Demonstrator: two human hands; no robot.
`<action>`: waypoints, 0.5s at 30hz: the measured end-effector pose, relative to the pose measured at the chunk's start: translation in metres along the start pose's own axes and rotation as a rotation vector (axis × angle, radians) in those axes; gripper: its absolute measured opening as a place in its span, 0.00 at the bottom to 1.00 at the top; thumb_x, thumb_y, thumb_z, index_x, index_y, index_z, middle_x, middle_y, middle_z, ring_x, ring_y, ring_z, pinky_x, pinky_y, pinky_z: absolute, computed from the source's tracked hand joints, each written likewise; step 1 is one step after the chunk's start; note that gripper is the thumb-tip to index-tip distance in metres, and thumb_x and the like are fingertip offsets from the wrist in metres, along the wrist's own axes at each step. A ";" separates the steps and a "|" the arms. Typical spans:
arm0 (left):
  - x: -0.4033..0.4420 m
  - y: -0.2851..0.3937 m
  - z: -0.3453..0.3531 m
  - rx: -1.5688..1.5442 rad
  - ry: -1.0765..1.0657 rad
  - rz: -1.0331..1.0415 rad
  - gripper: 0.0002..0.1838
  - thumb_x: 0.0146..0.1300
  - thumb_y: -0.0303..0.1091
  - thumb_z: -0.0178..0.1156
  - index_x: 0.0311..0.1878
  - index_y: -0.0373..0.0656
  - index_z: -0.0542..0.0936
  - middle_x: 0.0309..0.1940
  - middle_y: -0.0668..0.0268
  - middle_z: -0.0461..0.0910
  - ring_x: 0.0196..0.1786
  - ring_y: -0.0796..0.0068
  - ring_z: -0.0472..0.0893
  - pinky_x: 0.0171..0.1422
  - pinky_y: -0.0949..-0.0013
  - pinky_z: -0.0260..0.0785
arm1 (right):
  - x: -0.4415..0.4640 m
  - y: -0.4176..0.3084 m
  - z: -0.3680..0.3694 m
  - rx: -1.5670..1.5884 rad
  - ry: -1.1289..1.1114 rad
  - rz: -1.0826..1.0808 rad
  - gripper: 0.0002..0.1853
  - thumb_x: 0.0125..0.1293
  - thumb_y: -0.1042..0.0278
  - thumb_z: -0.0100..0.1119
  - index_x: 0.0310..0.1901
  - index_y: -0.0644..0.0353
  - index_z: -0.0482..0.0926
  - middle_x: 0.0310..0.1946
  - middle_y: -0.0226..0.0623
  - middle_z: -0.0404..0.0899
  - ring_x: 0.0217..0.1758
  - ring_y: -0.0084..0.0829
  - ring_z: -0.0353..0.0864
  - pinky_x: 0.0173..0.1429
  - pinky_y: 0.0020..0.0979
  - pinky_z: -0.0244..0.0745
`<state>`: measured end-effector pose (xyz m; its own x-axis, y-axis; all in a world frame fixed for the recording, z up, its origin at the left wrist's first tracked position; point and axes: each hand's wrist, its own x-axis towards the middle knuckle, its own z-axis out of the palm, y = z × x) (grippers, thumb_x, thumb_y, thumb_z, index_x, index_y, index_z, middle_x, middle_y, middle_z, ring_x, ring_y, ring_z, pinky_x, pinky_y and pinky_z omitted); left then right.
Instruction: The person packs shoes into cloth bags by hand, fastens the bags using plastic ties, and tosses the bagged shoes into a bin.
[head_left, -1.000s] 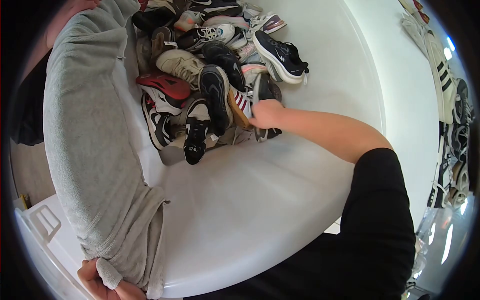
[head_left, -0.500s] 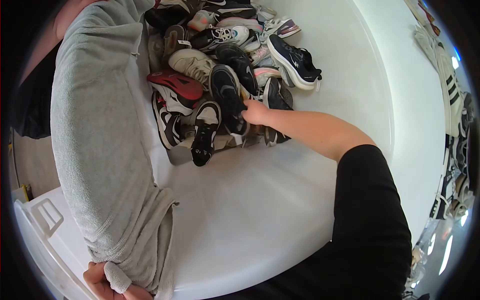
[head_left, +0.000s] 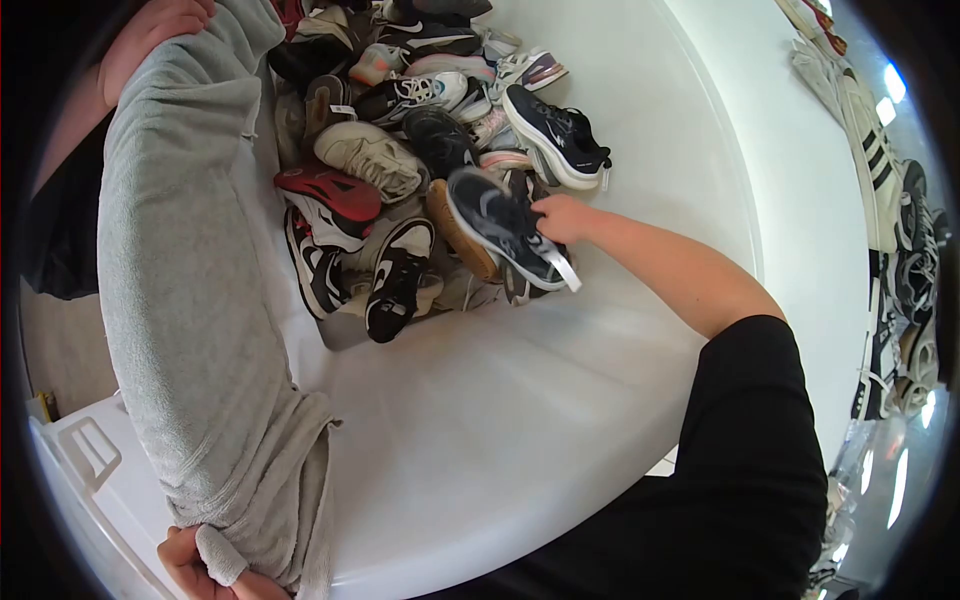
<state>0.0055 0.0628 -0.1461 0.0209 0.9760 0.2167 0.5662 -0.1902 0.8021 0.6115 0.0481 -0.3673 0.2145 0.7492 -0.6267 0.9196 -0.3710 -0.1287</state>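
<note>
My right hand (head_left: 566, 219) is closed on a dark sneaker (head_left: 500, 222) with a white sole and a pale heel tab, lifted at the near side of a shoe pile in a white tub (head_left: 480, 410). Below that sneaker lies a tan-soled shoe (head_left: 460, 230); to its left is a black-and-white sneaker (head_left: 398, 285). At the bottom left, my left hand (head_left: 205, 570) grips the lower end of a grey towel (head_left: 190, 280) draped over the tub's left rim. Part of that hand is cut off by the frame edge.
Another person's hand (head_left: 165, 30) rests on the towel's far end. A red-soled shoe (head_left: 335, 200), a cream sneaker (head_left: 370, 160) and a navy sneaker (head_left: 555, 135) lie in the pile. More shoes (head_left: 905, 240) stand beyond the right rim. A white plastic basket (head_left: 90, 450) is at lower left.
My right hand has pulled the dark sneaker rightward and turned it, baring the tan-soled shoe beneath. The view has shifted slightly. My left hand still grips the towel.
</note>
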 end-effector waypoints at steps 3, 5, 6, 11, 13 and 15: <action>0.000 -0.002 -0.001 -0.007 -0.006 -0.018 0.03 0.73 0.26 0.53 0.41 0.37 0.72 0.34 0.69 0.69 0.40 0.77 0.67 0.52 0.74 0.60 | -0.014 -0.001 0.012 -0.073 -0.026 -0.013 0.25 0.63 0.63 0.53 0.61 0.56 0.81 0.60 0.50 0.80 0.66 0.51 0.76 0.70 0.45 0.72; 0.000 0.002 0.000 0.007 0.006 -0.015 0.03 0.72 0.25 0.52 0.41 0.37 0.72 0.34 0.69 0.69 0.40 0.78 0.67 0.52 0.74 0.60 | -0.019 -0.005 0.023 -0.136 -0.058 -0.114 0.24 0.63 0.64 0.52 0.60 0.54 0.82 0.60 0.49 0.80 0.65 0.51 0.77 0.69 0.46 0.73; 0.000 0.005 0.002 0.015 0.014 -0.013 0.02 0.72 0.25 0.52 0.41 0.37 0.72 0.34 0.69 0.69 0.40 0.78 0.67 0.52 0.74 0.60 | -0.027 -0.024 0.014 -0.178 -0.141 -0.112 0.21 0.64 0.64 0.52 0.57 0.54 0.83 0.58 0.47 0.81 0.64 0.49 0.78 0.67 0.46 0.74; 0.001 0.007 0.005 -0.013 0.036 -0.019 0.02 0.72 0.24 0.52 0.41 0.37 0.72 0.34 0.69 0.69 0.40 0.79 0.67 0.52 0.75 0.60 | -0.035 -0.055 0.031 -0.284 -0.253 -0.283 0.19 0.65 0.66 0.52 0.56 0.55 0.82 0.57 0.44 0.79 0.63 0.46 0.78 0.65 0.46 0.75; 0.000 0.004 0.002 -0.022 0.014 -0.025 0.02 0.72 0.24 0.52 0.41 0.37 0.72 0.34 0.70 0.69 0.39 0.79 0.67 0.52 0.75 0.60 | -0.037 -0.065 0.035 -0.326 -0.280 -0.299 0.19 0.65 0.66 0.52 0.57 0.55 0.81 0.58 0.43 0.79 0.63 0.46 0.79 0.65 0.45 0.75; 0.001 0.002 0.000 -0.024 -0.005 -0.026 0.02 0.72 0.24 0.52 0.41 0.37 0.72 0.34 0.70 0.69 0.39 0.79 0.67 0.51 0.75 0.60 | -0.035 -0.063 0.046 -0.297 -0.238 -0.335 0.18 0.64 0.67 0.55 0.55 0.56 0.81 0.54 0.42 0.79 0.59 0.46 0.80 0.62 0.46 0.77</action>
<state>0.0068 0.0632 -0.1440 0.0103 0.9812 0.1927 0.5470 -0.1668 0.8203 0.5310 0.0198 -0.3732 -0.1574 0.6416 -0.7507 0.9864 0.0665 -0.1501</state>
